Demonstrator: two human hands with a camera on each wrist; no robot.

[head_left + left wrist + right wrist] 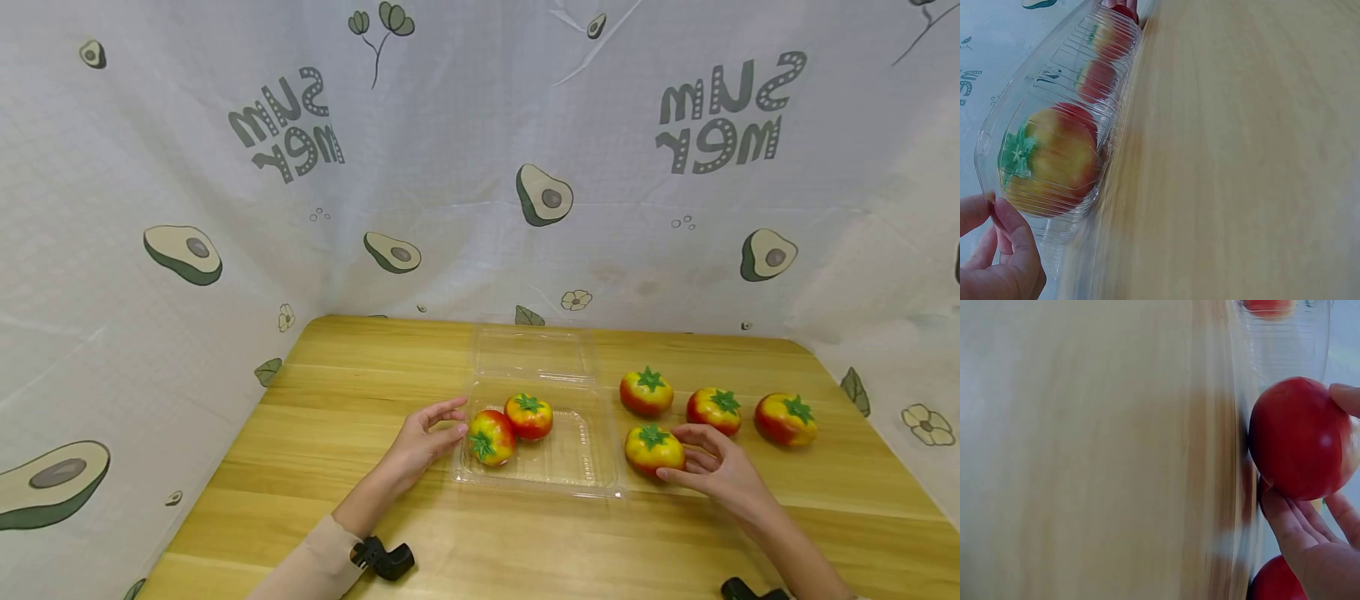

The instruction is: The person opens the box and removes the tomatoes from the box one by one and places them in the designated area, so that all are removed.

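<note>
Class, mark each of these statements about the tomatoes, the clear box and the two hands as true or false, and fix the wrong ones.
1. Two tomatoes lie in the clear box. True.
2. The right hand grips a tomato on the table beside the box. True.
3. The box's lid is closed. False: it stands open at the back.
4. Five tomatoes sit outside the box. False: four do.
5. The left hand touches the box's left edge. True.
6. The left hand holds a tomato. False: it holds none; its fingertips only meet the box.
</note>
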